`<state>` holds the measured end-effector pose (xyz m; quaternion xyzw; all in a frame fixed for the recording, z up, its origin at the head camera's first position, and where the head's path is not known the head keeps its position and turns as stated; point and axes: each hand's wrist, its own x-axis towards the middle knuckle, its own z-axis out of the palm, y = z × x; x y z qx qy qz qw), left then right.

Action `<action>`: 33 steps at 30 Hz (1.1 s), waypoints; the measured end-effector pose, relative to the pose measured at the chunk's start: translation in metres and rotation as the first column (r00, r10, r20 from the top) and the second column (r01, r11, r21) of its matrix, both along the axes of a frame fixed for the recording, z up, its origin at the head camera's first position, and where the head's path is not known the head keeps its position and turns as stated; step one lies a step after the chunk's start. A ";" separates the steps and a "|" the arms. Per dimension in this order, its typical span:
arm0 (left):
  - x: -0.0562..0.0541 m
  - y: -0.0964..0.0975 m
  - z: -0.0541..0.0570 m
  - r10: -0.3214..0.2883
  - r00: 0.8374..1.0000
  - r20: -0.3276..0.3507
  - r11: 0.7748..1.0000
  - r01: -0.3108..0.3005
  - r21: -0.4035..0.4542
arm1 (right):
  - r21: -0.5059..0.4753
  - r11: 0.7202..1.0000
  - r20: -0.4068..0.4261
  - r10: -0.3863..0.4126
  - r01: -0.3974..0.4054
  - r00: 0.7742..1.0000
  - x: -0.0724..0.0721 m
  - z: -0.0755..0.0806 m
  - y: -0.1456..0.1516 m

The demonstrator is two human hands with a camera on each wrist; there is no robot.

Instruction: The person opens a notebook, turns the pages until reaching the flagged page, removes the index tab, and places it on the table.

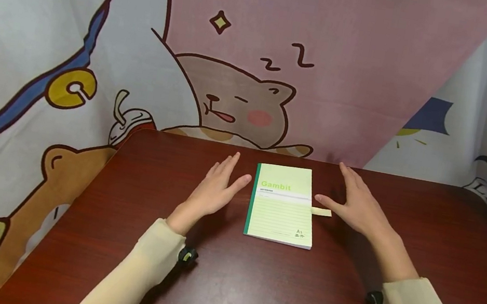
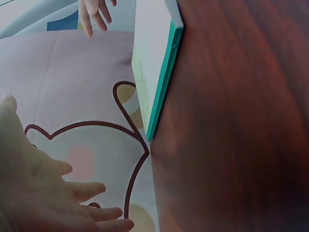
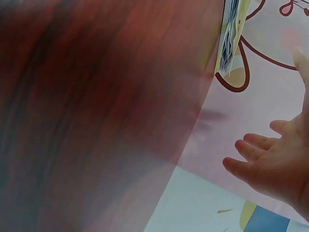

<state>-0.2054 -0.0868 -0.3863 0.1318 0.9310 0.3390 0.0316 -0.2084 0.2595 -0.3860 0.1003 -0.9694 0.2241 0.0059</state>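
Note:
A pale green notebook point(image 1: 282, 215) with a dark green spine lies closed on the table, its cover reading "Gambit". From its right edge sticks out a pale paper tab point(image 1: 321, 212). My left hand point(image 1: 215, 187) is held to the left of the notebook, fingers straight and thumb toward the spine. On the other side, my right hand point(image 1: 362, 204) has its fingers extended, with the thumb near the tab. Neither hand holds anything. The left wrist view shows the green spine point(image 2: 165, 79) from the side; in the right wrist view the page edges point(image 3: 231, 38) show.
The dark red-brown wooden table point(image 1: 223, 285) has its far edge against a hanging cloth point(image 1: 354, 74) printed with cartoon animals. Each wrist wears a small black device point(image 1: 187, 255) on a strap at the pale sleeve's cuff.

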 end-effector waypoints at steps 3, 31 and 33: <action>0.003 0.003 -0.002 -0.017 1.000 0.019 0.999 0.016 0.031 | 0.000 1.000 0.008 0.002 -0.002 1.000 -0.001 -0.001 -0.002; 0.024 0.010 -0.017 -0.089 0.977 0.193 0.966 0.038 0.256 | -0.169 0.984 0.137 -0.027 0.050 0.990 -0.012 -0.009 -0.023; 0.026 0.008 -0.018 -0.103 0.975 0.199 0.963 0.048 0.266 | -0.187 0.981 0.142 -0.018 0.044 0.990 -0.013 -0.010 -0.024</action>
